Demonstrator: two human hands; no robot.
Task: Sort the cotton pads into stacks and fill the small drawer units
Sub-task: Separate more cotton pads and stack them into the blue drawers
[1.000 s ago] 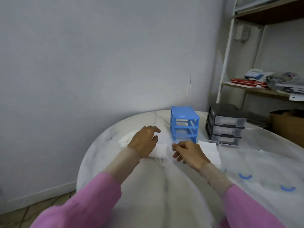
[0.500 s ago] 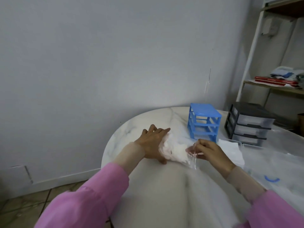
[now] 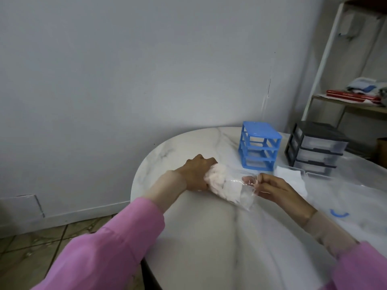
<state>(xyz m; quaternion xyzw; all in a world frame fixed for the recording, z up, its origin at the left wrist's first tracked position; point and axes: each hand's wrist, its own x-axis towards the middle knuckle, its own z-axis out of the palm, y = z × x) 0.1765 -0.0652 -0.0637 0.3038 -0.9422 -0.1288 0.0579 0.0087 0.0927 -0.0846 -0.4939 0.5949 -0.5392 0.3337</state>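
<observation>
A clear plastic bag of white cotton pads (image 3: 227, 185) lies on the round marble table (image 3: 209, 237). My left hand (image 3: 196, 172) grips the bag's left end. My right hand (image 3: 274, 188) pinches the loose plastic at its right end. Behind them stands a small blue drawer unit (image 3: 259, 151), its slots without drawers. To the right of it is a grey drawer unit (image 3: 316, 150) with clear drawers. A flat white stack of pads (image 3: 293, 177) lies in front of the units, partly hidden by my right hand.
Clear drawers with blue handles (image 3: 339, 214) lie on the table at the right. A shelf (image 3: 356, 101) with red and white items stands at the back right. The wall is close behind the table. Tiled floor (image 3: 41, 243) lies to the left.
The pile of pads that lay under my left hand is now gathered in a clear bag held between both hands. The view has swung left, shifting the drawer units to the right.
</observation>
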